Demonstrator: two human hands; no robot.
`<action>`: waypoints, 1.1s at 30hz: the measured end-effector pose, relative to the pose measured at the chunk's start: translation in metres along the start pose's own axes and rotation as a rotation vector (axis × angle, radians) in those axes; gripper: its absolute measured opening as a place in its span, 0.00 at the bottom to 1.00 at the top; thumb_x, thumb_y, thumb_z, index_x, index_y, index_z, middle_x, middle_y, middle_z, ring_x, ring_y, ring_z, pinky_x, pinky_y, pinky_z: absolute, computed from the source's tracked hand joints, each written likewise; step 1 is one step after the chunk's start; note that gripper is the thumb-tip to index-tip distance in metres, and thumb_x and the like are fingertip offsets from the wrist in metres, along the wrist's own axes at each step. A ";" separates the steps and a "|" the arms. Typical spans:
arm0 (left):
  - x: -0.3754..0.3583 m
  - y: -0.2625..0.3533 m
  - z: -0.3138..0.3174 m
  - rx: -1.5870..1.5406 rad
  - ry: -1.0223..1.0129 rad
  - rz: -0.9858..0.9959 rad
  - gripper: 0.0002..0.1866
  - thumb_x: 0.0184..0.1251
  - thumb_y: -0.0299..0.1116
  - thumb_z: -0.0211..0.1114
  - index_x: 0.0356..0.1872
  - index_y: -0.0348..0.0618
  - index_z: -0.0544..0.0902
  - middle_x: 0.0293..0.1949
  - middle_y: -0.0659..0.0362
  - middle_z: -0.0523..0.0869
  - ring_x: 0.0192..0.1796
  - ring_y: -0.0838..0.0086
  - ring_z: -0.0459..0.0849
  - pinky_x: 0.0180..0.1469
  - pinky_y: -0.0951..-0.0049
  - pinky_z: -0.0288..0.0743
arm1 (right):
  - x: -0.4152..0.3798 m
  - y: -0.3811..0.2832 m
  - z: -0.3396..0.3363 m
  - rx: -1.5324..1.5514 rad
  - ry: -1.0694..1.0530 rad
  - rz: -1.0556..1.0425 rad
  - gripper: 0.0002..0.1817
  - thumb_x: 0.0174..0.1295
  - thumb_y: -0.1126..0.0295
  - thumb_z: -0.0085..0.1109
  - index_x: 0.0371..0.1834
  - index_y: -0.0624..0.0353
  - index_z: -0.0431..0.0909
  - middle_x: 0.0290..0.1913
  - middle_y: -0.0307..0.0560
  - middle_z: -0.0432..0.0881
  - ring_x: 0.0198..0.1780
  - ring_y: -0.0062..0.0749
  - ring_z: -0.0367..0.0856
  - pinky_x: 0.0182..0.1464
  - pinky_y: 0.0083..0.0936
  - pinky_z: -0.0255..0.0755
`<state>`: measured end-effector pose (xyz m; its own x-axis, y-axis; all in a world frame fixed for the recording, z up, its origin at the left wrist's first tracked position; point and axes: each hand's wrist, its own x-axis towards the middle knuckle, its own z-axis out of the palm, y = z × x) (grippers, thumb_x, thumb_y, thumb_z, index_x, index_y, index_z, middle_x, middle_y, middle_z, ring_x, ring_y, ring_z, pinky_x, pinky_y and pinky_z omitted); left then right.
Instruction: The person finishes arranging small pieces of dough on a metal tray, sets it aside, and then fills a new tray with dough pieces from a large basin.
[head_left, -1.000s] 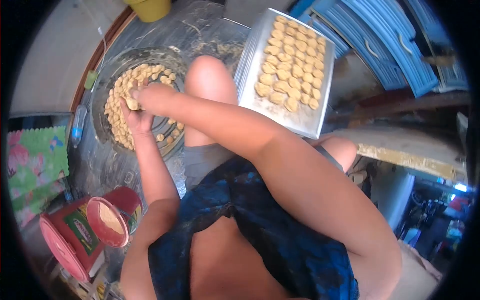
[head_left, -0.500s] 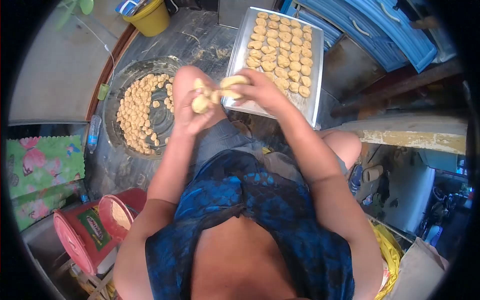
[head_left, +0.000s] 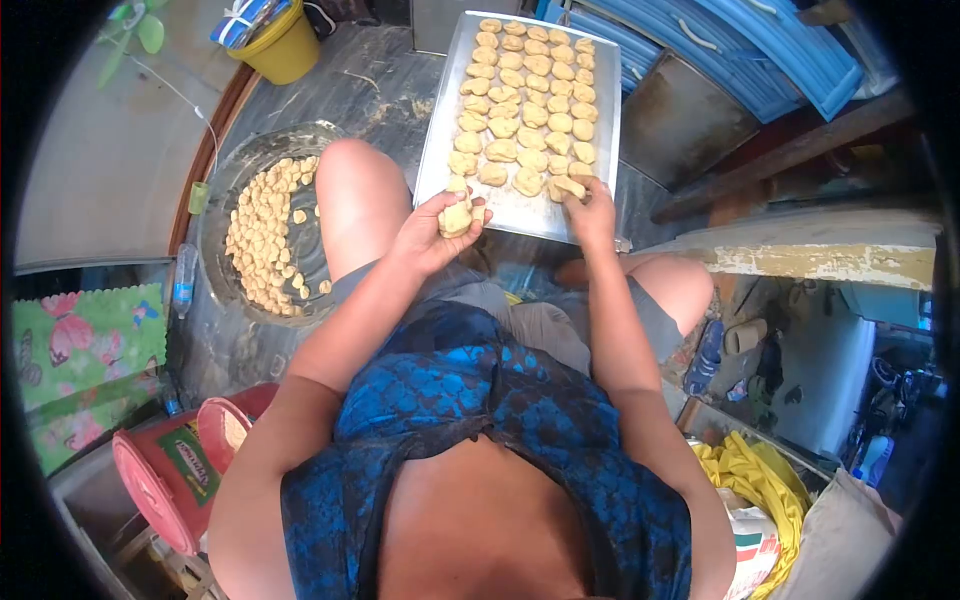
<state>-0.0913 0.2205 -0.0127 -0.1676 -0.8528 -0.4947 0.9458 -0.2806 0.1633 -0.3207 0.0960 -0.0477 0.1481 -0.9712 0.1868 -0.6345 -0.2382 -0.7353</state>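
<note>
The metal tray (head_left: 437, 150) is roughly three-quarters filled with rows of shaped dough pieces (head_left: 528, 100); its near edge is bare. Left of the tray, the glass bowl (head_left: 222, 190) holds many unshaped pieces. The right hand (head_left: 592, 208) pinches one piece at the tray's near row; the left hand (head_left: 432, 232) grips a pale dough lump (head_left: 456, 217), apparently several pieces.

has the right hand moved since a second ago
Yes. The right hand was over the glass dish of dough pieces; now it is at the near edge of the metal tray, setting down a shaped piece.
</note>
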 end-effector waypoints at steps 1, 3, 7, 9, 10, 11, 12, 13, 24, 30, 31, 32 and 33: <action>0.000 -0.001 0.000 0.002 0.002 0.000 0.13 0.63 0.27 0.59 0.48 0.38 0.73 0.47 0.48 0.77 0.48 0.54 0.80 0.42 0.67 0.83 | 0.001 0.003 -0.003 0.002 0.000 0.002 0.16 0.49 0.70 0.62 0.42 0.63 0.79 0.40 0.58 0.82 0.41 0.49 0.80 0.47 0.34 0.73; 0.003 -0.002 -0.001 0.014 0.019 0.005 0.12 0.63 0.28 0.59 0.47 0.37 0.73 0.45 0.48 0.78 0.47 0.55 0.80 0.42 0.66 0.84 | 0.004 0.008 -0.015 0.012 0.008 -0.007 0.16 0.49 0.70 0.63 0.42 0.61 0.80 0.38 0.57 0.82 0.42 0.49 0.80 0.47 0.35 0.72; 0.007 -0.004 -0.007 0.021 0.001 -0.017 0.11 0.64 0.28 0.59 0.46 0.37 0.74 0.44 0.49 0.78 0.46 0.55 0.81 0.41 0.67 0.84 | 0.005 -0.002 -0.044 0.054 0.000 0.111 0.15 0.49 0.69 0.64 0.42 0.58 0.80 0.38 0.55 0.81 0.41 0.48 0.79 0.46 0.36 0.72; 0.010 -0.006 -0.014 0.044 -0.026 -0.028 0.13 0.64 0.30 0.59 0.47 0.36 0.74 0.48 0.48 0.76 0.51 0.53 0.79 0.44 0.66 0.84 | 0.002 -0.014 -0.051 -0.009 -0.023 0.122 0.15 0.50 0.70 0.62 0.42 0.58 0.80 0.40 0.54 0.81 0.41 0.49 0.79 0.46 0.37 0.72; 0.012 -0.006 -0.016 0.047 -0.025 -0.030 0.13 0.64 0.30 0.59 0.47 0.36 0.74 0.48 0.48 0.76 0.51 0.53 0.79 0.44 0.66 0.84 | 0.001 -0.017 -0.052 -0.073 -0.048 0.128 0.14 0.50 0.72 0.61 0.43 0.57 0.80 0.41 0.53 0.80 0.41 0.50 0.79 0.46 0.39 0.73; 0.013 -0.008 -0.017 0.043 -0.011 -0.040 0.12 0.64 0.30 0.59 0.47 0.36 0.74 0.48 0.48 0.77 0.51 0.53 0.79 0.44 0.66 0.84 | -0.001 -0.009 -0.047 -0.072 -0.047 0.131 0.14 0.50 0.72 0.61 0.43 0.57 0.80 0.41 0.53 0.80 0.41 0.50 0.79 0.46 0.39 0.73; 0.013 -0.008 -0.017 0.039 0.003 -0.049 0.12 0.64 0.30 0.59 0.47 0.36 0.74 0.47 0.48 0.77 0.51 0.54 0.79 0.43 0.66 0.84 | -0.002 0.000 -0.037 -0.183 -0.021 -0.009 0.15 0.50 0.73 0.59 0.44 0.57 0.79 0.43 0.53 0.79 0.43 0.51 0.78 0.47 0.39 0.72; 0.013 -0.008 -0.017 0.040 0.004 -0.048 0.12 0.64 0.30 0.59 0.47 0.36 0.74 0.47 0.48 0.77 0.51 0.54 0.79 0.43 0.66 0.84 | -0.003 0.010 -0.030 -0.293 0.005 -0.151 0.15 0.51 0.75 0.58 0.45 0.57 0.79 0.45 0.52 0.78 0.45 0.51 0.77 0.48 0.40 0.72; 0.008 -0.007 -0.018 0.061 0.025 0.016 0.10 0.64 0.29 0.59 0.44 0.37 0.74 0.43 0.49 0.78 0.48 0.56 0.80 0.41 0.69 0.85 | -0.009 0.007 -0.010 -0.227 -0.054 -0.276 0.19 0.51 0.76 0.58 0.49 0.55 0.78 0.48 0.50 0.76 0.49 0.48 0.73 0.54 0.39 0.68; 0.003 -0.009 -0.008 0.039 0.063 0.028 0.11 0.65 0.29 0.61 0.45 0.37 0.74 0.40 0.52 0.78 0.43 0.58 0.81 0.41 0.68 0.83 | -0.008 0.001 -0.005 -0.323 -0.057 -0.387 0.21 0.50 0.72 0.63 0.51 0.51 0.79 0.44 0.46 0.76 0.48 0.44 0.72 0.53 0.38 0.66; 0.003 -0.009 -0.008 0.037 0.063 0.030 0.11 0.65 0.29 0.61 0.45 0.37 0.74 0.40 0.52 0.78 0.43 0.58 0.81 0.41 0.68 0.83 | -0.007 0.003 -0.002 -0.319 -0.057 -0.395 0.22 0.50 0.70 0.64 0.51 0.49 0.79 0.44 0.46 0.76 0.48 0.44 0.72 0.53 0.38 0.66; 0.005 -0.009 -0.008 0.052 0.072 0.033 0.11 0.64 0.29 0.61 0.45 0.38 0.74 0.40 0.52 0.78 0.43 0.59 0.81 0.41 0.69 0.83 | -0.005 0.001 -0.001 -0.319 -0.058 -0.396 0.22 0.50 0.70 0.64 0.51 0.49 0.79 0.44 0.46 0.76 0.48 0.44 0.72 0.53 0.38 0.66; 0.005 -0.010 -0.008 0.066 0.081 0.035 0.11 0.64 0.29 0.61 0.45 0.39 0.74 0.40 0.52 0.78 0.43 0.60 0.81 0.40 0.69 0.83 | -0.003 -0.001 -0.001 -0.346 -0.087 -0.369 0.21 0.50 0.69 0.65 0.50 0.49 0.79 0.45 0.45 0.76 0.48 0.43 0.72 0.53 0.38 0.66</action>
<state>-0.0991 0.2222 -0.0240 -0.1096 -0.8248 -0.5547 0.9299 -0.2822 0.2359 -0.3212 0.0995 -0.0472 0.4627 -0.8238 0.3274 -0.7401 -0.5623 -0.3689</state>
